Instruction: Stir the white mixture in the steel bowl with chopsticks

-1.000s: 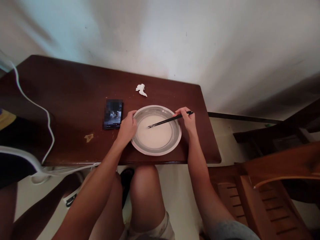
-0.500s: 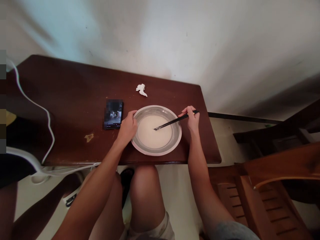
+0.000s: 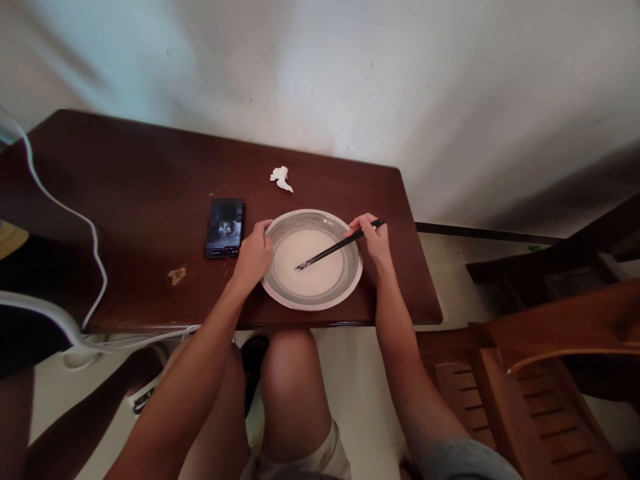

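The wide bowl looks like thin, hard metal, so it should not bend much or break. With the white liquid in it, it is likely a bit heavy, and the liquid could slosh if the bowl tips. The rim is the best place to hold it, with one hand on each side for a lift. The rim could be slippery if it gets wet. The black chopsticks look light, stiff and smooth, and the thick top ends are good to hold.

The left hand is closed on the left side of the bowl's rim. The right hand is closed around the top part of the chopsticks, by the right side of the rim. The chopsticks lean down from that hand to the left, close together, and their tips are at the white liquid, near the middle of the bowl. The bowl sits flat on the brown table, between the two hands. A phone lies just beside the left hand, and a crumpled white paper lies past the bowl.
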The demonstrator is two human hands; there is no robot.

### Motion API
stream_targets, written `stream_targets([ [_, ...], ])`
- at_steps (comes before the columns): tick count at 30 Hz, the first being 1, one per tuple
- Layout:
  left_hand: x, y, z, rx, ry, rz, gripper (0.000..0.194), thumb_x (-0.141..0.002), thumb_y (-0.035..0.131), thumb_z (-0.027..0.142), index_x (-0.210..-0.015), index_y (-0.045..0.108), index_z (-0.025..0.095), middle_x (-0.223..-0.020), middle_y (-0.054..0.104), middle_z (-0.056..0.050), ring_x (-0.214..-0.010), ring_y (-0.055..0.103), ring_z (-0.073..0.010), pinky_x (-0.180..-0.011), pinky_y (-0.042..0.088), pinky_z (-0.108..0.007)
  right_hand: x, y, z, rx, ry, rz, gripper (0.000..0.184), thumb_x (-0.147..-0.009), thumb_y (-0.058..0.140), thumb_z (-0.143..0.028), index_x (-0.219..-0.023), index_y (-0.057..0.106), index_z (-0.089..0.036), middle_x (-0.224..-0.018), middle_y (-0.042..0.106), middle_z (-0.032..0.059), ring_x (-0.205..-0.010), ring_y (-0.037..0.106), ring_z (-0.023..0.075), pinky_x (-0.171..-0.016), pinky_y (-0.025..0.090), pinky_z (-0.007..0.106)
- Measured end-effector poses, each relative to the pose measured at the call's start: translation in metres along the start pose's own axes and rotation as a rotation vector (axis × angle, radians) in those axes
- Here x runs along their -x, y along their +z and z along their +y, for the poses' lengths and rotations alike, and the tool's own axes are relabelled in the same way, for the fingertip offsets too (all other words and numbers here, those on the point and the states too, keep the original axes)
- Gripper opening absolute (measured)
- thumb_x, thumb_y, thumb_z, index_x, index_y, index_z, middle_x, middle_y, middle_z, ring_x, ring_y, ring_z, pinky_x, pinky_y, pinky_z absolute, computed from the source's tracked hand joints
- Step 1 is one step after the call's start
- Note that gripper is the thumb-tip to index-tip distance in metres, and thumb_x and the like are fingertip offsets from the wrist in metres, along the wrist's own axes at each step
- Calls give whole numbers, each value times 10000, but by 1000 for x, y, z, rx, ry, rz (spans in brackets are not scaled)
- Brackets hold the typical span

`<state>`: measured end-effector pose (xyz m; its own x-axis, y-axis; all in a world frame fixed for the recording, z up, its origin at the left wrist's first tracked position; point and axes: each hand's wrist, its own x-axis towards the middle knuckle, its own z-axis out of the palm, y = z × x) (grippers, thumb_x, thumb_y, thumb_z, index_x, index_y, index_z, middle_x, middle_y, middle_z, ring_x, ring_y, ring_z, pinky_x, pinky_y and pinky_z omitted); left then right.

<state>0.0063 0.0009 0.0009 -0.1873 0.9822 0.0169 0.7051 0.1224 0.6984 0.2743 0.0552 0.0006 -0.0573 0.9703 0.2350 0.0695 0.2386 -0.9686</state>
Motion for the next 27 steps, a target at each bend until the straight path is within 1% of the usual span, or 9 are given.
stream_targets([
  [2, 0, 0, 1, 4, 0, -4, 520, -892, 333, 150, -1373, 529, 122, -1334, 656, -157, -1229, 622, -271, -1055, 458, -395, 0, 1, 0, 15, -25, 0, 383, -870, 572, -587, -767, 682, -234, -616, 724, -7, -639, 719, 173, -706, 572, 332],
  [6, 0, 0, 2, -6, -11, -15, 526, -895, 328, 146, -1381, 523, 97, -1330, 653, -177, -1224, 625, -281, -1054, 456, -401, -1, -2, 0, 12, -52, 149, 383, -892, 554, -563, -710, 636, -236, -523, 654, -29, -566, 689, 163, -675, 553, 318],
  [9, 0, -1, 3, -9, -15, -16, 523, -900, 327, 150, -1382, 524, 104, -1333, 653, -173, -1221, 626, -283, -1053, 457, -406, 0, -1, 0, -19, -18, 72, 398, -883, 567, -568, -679, 625, -231, -496, 636, -29, -532, 672, 159, -636, 542, 310],
  [12, 1, -1, 3, -12, -17, -13, 522, -903, 324, 155, -1383, 524, 105, -1336, 652, -169, -1221, 625, -278, -1054, 456, -397, 1, 2, 0, -7, -19, -18, 385, -870, 578, -585, -740, 668, -234, -565, 690, -15, -620, 709, 172, -704, 566, 331],
  [17, 1, -1, 2, -9, -3, -6, 514, -902, 326, 154, -1371, 532, 113, -1314, 665, -166, -1205, 633, -277, -1037, 464, -390, -1, 0, 1, -8, -44, 140, 386, -891, 560, -563, -698, 628, -236, -511, 652, -29, -553, 685, 159, -666, 550, 315],
  [19, 1, 0, 1, -7, -3, -6, 510, -904, 326, 153, -1369, 533, 113, -1311, 667, -169, -1199, 635, -286, -1031, 467, -404, -1, 0, 1, -21, -19, 100, 403, -887, 562, -569, -671, 614, -233, -492, 641, -30, -518, 667, 151, -628, 540, 304],
  [22, 1, 0, 0, -5, -3, -5, 508, -906, 327, 156, -1370, 531, 116, -1317, 664, -171, -1199, 635, -289, -1033, 467, -418, 0, 2, 1, -6, -6, -12, 389, -877, 571, -573, -720, 657, -228, -545, 682, -19, -592, 701, 159, -671, 558, 309],
  [24, 0, 1, -1, 0, 1, -1, 506, -907, 326, 161, -1366, 535, 120, -1313, 667, -167, -1198, 636, -282, -1038, 468, -418, -1, 2, 1, 3, -34, 11, 369, -882, 573, -557, -754, 675, -227, -566, 692, -20, -631, 712, 159, -710, 562, 312],
  [27, 0, 2, -2, 4, 9, 10, 506, -903, 331, 158, -1362, 541, 129, -1309, 672, -157, -1199, 638, -273, -1041, 468, -410, -2, 0, 2, -4, -51, 126, 370, -895, 561, -538, -712, 646, -228, -514, 653, -33, -558, 679, 146, -678, 547, 299],
])
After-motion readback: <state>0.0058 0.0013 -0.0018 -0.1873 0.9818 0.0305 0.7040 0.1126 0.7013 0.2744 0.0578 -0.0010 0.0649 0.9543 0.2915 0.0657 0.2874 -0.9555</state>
